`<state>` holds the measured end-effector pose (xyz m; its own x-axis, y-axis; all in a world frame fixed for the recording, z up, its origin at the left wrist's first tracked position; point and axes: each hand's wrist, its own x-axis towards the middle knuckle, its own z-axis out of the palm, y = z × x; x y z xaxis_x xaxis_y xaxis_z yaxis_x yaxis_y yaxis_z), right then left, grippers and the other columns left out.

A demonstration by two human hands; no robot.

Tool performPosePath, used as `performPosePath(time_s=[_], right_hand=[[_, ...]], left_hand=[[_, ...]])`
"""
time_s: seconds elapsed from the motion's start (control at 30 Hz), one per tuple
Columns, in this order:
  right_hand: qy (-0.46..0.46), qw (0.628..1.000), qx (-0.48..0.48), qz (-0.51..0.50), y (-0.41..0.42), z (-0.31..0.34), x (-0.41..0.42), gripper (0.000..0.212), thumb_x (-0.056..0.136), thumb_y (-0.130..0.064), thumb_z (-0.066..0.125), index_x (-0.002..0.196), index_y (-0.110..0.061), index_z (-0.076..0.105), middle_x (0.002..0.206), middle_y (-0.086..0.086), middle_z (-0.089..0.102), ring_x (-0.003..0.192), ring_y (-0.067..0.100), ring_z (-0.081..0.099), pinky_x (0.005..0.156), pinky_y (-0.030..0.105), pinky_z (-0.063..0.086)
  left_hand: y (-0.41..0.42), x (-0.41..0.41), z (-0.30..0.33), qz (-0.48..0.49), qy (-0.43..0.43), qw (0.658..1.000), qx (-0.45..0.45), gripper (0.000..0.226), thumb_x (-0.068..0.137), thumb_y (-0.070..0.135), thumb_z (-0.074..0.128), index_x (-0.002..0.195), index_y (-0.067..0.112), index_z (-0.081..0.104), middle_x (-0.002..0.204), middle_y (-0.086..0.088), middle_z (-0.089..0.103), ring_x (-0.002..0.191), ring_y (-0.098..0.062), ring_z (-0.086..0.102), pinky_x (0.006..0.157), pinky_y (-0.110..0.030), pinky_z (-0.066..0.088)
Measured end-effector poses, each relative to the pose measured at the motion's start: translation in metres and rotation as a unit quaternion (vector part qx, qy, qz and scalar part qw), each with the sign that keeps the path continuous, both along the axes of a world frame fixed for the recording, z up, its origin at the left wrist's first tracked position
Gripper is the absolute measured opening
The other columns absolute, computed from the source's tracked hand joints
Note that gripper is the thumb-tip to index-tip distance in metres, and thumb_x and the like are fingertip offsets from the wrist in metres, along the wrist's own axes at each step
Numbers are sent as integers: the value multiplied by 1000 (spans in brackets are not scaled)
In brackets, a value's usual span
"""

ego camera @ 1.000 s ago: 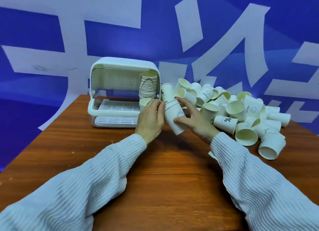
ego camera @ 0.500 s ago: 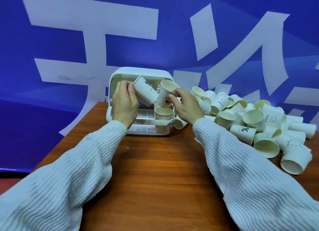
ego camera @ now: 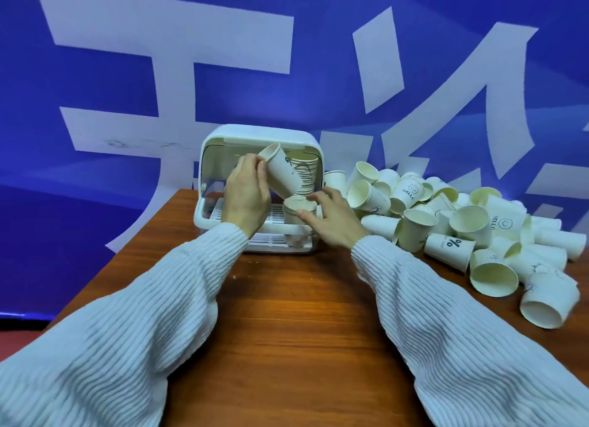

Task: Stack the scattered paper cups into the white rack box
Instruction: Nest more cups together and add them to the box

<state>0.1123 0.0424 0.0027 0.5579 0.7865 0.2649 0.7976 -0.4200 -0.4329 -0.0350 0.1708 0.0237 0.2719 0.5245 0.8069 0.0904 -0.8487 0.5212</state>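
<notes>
White paper cup (ego camera: pixel 282 171), gripped by the left hand (ego camera: pixel 247 192), tilts bottom-down toward a short stack (ego camera: pixel 299 209) at the rack box (ego camera: pixel 261 133) front-right corner (desk's far edge), where the right hand (ego camera: pixel 334 221) rests open-fingered.
</notes>
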Motion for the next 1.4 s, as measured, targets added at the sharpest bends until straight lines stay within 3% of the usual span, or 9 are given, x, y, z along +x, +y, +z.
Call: performPosePath(time_s=[0.17, 0.4, 0.5, 0.6, 0.8, 1.0, 1.13, 1.27, 1.4], right_hand=[[9, 984, 175, -43, -21, -4, 10, 41, 102, -48, 57, 133, -22, 61, 137, 2, 58, 131, 20, 52, 111, 39, 41], [34, 981, 160, -105, -47, -22, 37, 40, 101, -41, 56, 135, -21, 60, 137, 2, 60, 130, 20, 53, 109, 42, 43], [3, 992, 73, -101, -46, -37, 45, 45, 97, -40, 58, 140, -26, 59, 146, 3, 53, 135, 26, 50, 110, 45, 44], [12, 996, 26, -81, -38, -51, 47, 49, 95, -43, 66, 140, -27, 58, 160, 4, 38, 142, 28, 44, 113, 44, 43], [0, 980, 102, -171, -29, -73, 43, 52, 82, -65, 72, 99, -18, 56, 128, 3, 48, 116, 27, 58, 88, 39, 49], [-50, 990, 86, -98, -28, -75, 39, 69, 77, -69, 50, 130, -25, 60, 157, 8, 37, 145, 30, 36, 113, 44, 39], [15, 981, 139, -132, -36, -73, 36, 60, 70, -72, 57, 104, -22, 52, 119, -1, 43, 114, 29, 56, 91, 40, 48], [43, 974, 178, -134, -47, -69, 28, 70, 73, -62, 71, 128, -23, 54, 136, 0, 43, 124, 21, 53, 97, 31, 42], [152, 939, 295, -97, -57, -65, 15, 52, 81, -53, 71, 123, -25, 56, 126, -4, 57, 119, 15, 58, 101, 37, 48]], left_hand=[[2, 35, -1, -11, 168, 981, 98, 15, 102, 13, 50, 109, 8, 63, 106, -16, 67, 100, -35, 57, 85, -45, 45], [-1, 48, -39, -20, 384, 908, 168, 27, 103, 29, 37, 99, 18, 61, 103, -7, 71, 108, -28, 64, 119, -46, 27], [-4, 48, -48, -50, 386, 912, 132, 43, 105, 42, 36, 127, 16, 60, 139, -9, 61, 146, -24, 39, 124, -50, 15], [-16, 41, -58, -25, 319, 937, 140, 60, 100, 54, 34, 148, 19, 44, 157, -5, 42, 155, -23, 18, 126, -51, 5], [-54, 27, -90, -33, 183, 963, 194, 46, 94, 36, 55, 135, 17, 58, 149, -9, 48, 151, -30, 29, 122, -55, 19], [-62, 29, -94, -59, 209, 948, 233, 46, 89, 28, 60, 134, 19, 57, 149, -8, 48, 149, -29, 32, 122, -52, 22], [-59, 26, -94, -56, 219, 949, 219, 47, 90, 29, 59, 135, 19, 55, 150, -8, 47, 150, -28, 30, 122, -50, 21], [-59, 23, -91, -73, 214, 952, 207, 46, 91, 30, 59, 135, 18, 56, 149, -9, 48, 150, -28, 29, 122, -48, 22], [-63, 20, -89, -91, 220, 935, 261, 64, 87, 46, 64, 144, 19, 50, 149, -10, 47, 146, -31, 34, 118, -49, 29]])
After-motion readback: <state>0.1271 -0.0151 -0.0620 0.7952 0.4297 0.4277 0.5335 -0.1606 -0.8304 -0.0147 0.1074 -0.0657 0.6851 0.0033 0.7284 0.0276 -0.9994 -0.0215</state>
